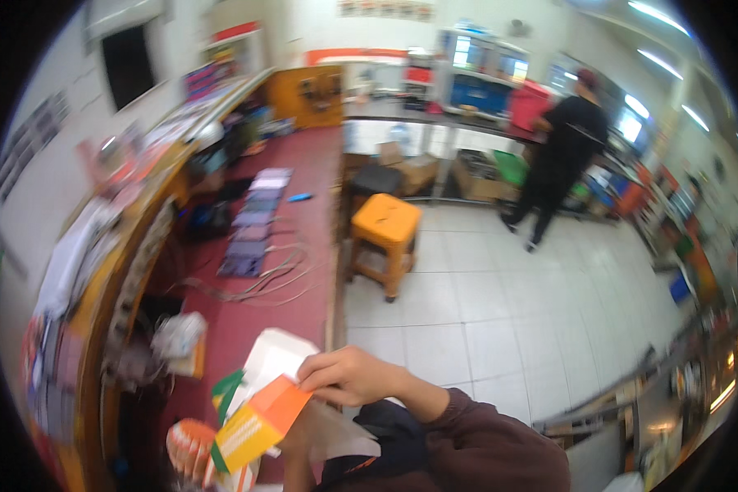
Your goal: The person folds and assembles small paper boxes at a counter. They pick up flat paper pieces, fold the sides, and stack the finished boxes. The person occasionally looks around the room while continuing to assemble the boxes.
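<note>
My right hand (346,375) comes in from the lower right in a dark maroon sleeve. Its fingers are closed on the edge of a cardboard food box (258,422) with yellow, orange and green panels. White inner flaps of the box stand open beyond the fingers. Part of my left arm (298,467) shows behind the box near the lower edge; the box hides the fingers there. A whitish translucent sheet (340,435) hangs below my right hand. Left of the box sits a rounded orange-and-white striped item (190,447), whose kind is unclear.
A red-topped counter (303,189) carries a row of phone-like dark panels (254,221), loose white cables (279,279) and a plastic bag (179,336). An orange stool (387,221) stands right of it. Farther off, a person in black (574,131) stands by a shelf bench.
</note>
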Demonstrator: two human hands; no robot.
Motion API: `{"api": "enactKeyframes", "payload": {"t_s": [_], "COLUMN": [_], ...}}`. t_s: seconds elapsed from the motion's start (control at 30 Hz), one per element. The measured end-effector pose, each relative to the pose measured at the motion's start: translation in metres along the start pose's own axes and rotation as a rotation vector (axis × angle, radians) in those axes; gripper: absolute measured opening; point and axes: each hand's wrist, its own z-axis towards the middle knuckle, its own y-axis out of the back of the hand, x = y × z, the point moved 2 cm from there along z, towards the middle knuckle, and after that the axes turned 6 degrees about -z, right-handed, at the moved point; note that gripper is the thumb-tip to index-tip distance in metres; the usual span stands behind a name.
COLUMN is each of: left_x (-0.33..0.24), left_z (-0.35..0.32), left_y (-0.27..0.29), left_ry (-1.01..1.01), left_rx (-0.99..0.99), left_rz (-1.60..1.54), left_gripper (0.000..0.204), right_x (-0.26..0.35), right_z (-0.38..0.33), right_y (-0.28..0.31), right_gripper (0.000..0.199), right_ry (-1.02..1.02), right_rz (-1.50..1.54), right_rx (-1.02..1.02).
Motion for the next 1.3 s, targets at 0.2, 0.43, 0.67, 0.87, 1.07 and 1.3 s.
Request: {"api": "enactKeyframes", "payload": {"t_s": [0.2,0.43,0.67,0.87,1.07,1.3], "left_x": [0.008,0.007,-0.002,0.008,0.021,0.026], "left_z": [-0.009,-0.029,-0.068,-0.068,-0.056,-0.053], "left_y": [-0.036,-0.087,-0.108,-0.103,-0.078,-0.063], "left_ry": [0.006,0.025,0.073,0.681,1.155,1.158], "left_rx": [0.093,0.274,0.384,0.458,0.369,0.078], "left_rz": [-0.024,-0.071,-0.107,-0.515,-1.228,-1.475], "left_gripper": [0.032,0.032,0.032,0.040,0.041,0.029], "right_x": [0.019,0.032,0.059,0.052,0.047,0.033], "right_z": [-0.042,-0.100,-0.168,-0.185,-0.186,-0.177], "right_y": [0.020,0.016,-0.020,-0.052,-0.059,-0.078], "right_gripper": [0.015,0.040,0.113,0.101,0.099,0.048], "right_ry": [-0.133,-0.295,-0.510,-0.726,-0.814,-0.740], "right_rz": [-0.268,-0.537,-0.412,-0.341,-0.532,-0.501], "right_rx": [-0.084,-0.134,-0.237,-0.375,-0.564,-0.570]}}
